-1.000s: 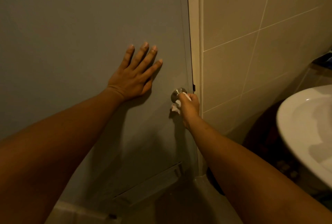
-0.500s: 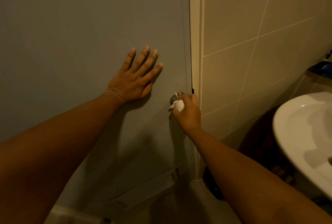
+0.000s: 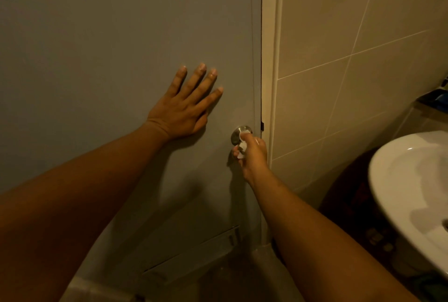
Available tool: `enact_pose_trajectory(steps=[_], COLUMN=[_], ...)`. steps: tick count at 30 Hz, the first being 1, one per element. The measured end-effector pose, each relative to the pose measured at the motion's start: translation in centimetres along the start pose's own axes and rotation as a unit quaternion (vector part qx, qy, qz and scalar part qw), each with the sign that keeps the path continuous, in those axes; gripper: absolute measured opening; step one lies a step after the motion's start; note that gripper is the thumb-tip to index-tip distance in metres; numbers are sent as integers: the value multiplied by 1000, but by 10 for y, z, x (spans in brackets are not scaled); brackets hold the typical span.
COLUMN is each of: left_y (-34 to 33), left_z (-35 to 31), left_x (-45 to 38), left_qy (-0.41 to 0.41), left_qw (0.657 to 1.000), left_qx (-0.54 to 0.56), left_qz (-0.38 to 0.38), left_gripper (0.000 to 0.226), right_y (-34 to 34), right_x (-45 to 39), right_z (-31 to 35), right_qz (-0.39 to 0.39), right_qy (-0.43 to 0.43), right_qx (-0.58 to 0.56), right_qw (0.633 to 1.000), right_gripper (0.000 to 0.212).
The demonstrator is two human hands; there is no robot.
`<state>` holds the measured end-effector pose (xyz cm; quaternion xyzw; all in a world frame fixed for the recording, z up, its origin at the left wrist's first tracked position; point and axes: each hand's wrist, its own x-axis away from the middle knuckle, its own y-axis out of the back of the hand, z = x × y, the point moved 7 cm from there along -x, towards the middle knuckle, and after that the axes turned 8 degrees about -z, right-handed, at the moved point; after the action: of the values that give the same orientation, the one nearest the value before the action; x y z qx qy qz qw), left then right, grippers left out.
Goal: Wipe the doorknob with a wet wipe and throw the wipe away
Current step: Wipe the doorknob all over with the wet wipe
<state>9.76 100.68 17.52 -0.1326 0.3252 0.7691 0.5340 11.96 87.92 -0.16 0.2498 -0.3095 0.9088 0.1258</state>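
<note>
A round metal doorknob sits near the right edge of a grey door. My right hand is closed around a crumpled white wet wipe and presses it against the lower right side of the knob, hiding that part. The knob's upper left stays visible. My left hand lies flat on the door, fingers spread, to the upper left of the knob and holding nothing.
A cream door frame runs beside the door, with a beige tiled wall to its right. A white sink juts in at the right edge. A vent slat sits low in the door. Dim floor lies below.
My right hand has slid with the wipe from the top of the knob down to its lower right side. My left hand has stayed flat on the door.
</note>
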Motion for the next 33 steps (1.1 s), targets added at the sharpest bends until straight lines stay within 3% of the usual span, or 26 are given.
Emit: enact_pose_trajectory(steps=[2, 3, 5, 8, 10, 12, 13, 14, 16, 18, 21, 23, 26, 28, 30, 33], left_y=[0, 0, -1, 0, 0, 0, 0, 0, 0, 0, -2, -2, -1, -1, -1, -1], left_z=[0, 0, 0, 0, 0, 0, 0, 0, 0, 0, 1, 1, 1, 1, 1, 1], left_x=[0, 0, 0, 0, 0, 0, 0, 0, 1, 1, 1, 1, 1, 1, 1, 1], left_qy=[-2, -3, -2, 0, -1, 0, 1, 1, 1, -1, -6, -6, -5, -5, -3, -2], left_qw=[1000, 1000, 1000, 1000, 1000, 1000, 1000, 1000, 1000, 1000, 1000, 1000, 1000, 1000, 1000, 1000], left_qx=[1, 1, 0, -2, -3, -2, -1, 1, 2, 1, -1, -3, 0, 4, 4, 8], left_qz=[3, 4, 5, 1, 2, 1, 1, 2, 1, 1, 11, 11, 9, 12, 9, 11], left_gripper=[62, 62, 62, 62, 62, 61, 61, 61, 61, 61, 62, 63, 62, 62, 62, 62], right_y=[6, 5, 1, 5, 2, 2, 1, 0, -2, 0, 12, 17, 14, 10, 4, -5], right_x=[1, 1, 0, -1, 8, 12, 12, 12, 11, 8, 1, -2, -4, -4, -2, 0], right_z=[14, 21, 23, 11, 7, 7, 8, 12, 24, 33, 33, 23, 12, 15, 25, 35], right_qz=[-41, -45, -23, -7, 0, 7, 8, 10, 3, -34, -78, -86, -95, -101, -101, -80], right_qy=[131, 220, 351, 442, 519, 545, 545, 533, 466, 394, 281, 190, 107, 129, 210, 334], right_qx=[168, 261, 434, 555, 616, 638, 631, 606, 500, 395, 262, 221, 234, 278, 390, 556], right_qw=[976, 939, 829, 705, 592, 545, 552, 591, 730, 830, 920, 953, 962, 947, 891, 757], right_gripper=[27, 26, 35, 41, 38, 40, 39, 37, 31, 28, 30, 36, 48, 54, 56, 58])
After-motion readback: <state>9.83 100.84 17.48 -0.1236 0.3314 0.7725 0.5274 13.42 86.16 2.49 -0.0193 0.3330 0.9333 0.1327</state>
